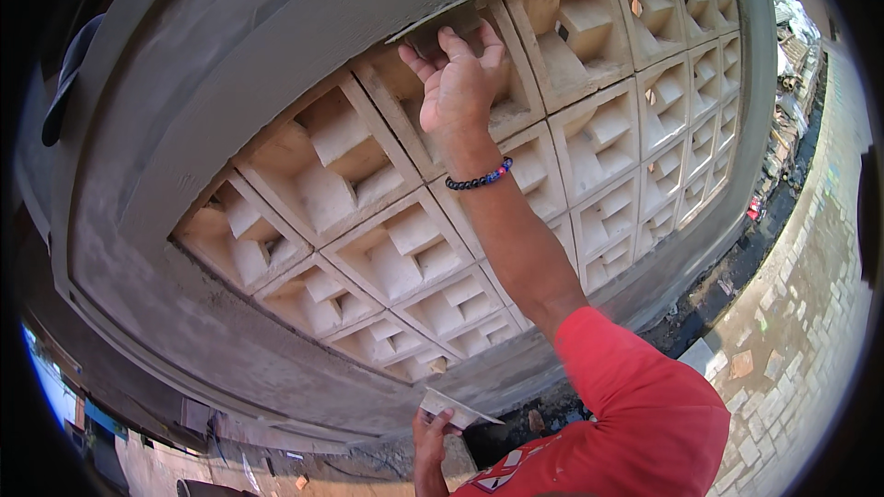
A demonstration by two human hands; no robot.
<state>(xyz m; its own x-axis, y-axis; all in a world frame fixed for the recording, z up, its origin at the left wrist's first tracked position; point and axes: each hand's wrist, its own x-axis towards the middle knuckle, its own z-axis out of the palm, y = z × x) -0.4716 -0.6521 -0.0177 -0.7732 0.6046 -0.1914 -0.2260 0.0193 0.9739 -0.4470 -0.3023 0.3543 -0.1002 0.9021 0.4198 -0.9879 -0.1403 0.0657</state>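
Reaching: the right hand (458, 83) is stretching up to the top edge of the block wall (387, 248).
Right grip: fingers are curling around a flat trowel (442, 23) pressed against the grey frame (230, 55).
Left hand (431, 433): it is pinching a small grey board (458, 408), low near the ground.

Ventilation blocks (405, 248): pale cast concrete, matt, chalky, grainy edges. Surrounding frame (230, 55): grey cement render, rough and trowel-streaked, dull. Flat tool (442, 26) under the right hand (458, 83) looked like thin grey metal. Bracelet (479, 177): glossy dark beads. Sleeve (635, 405): red matt cloth. Left hand (429, 431) held a pale, mortar-smeared board (458, 407). Paving (810, 313): rough stone.
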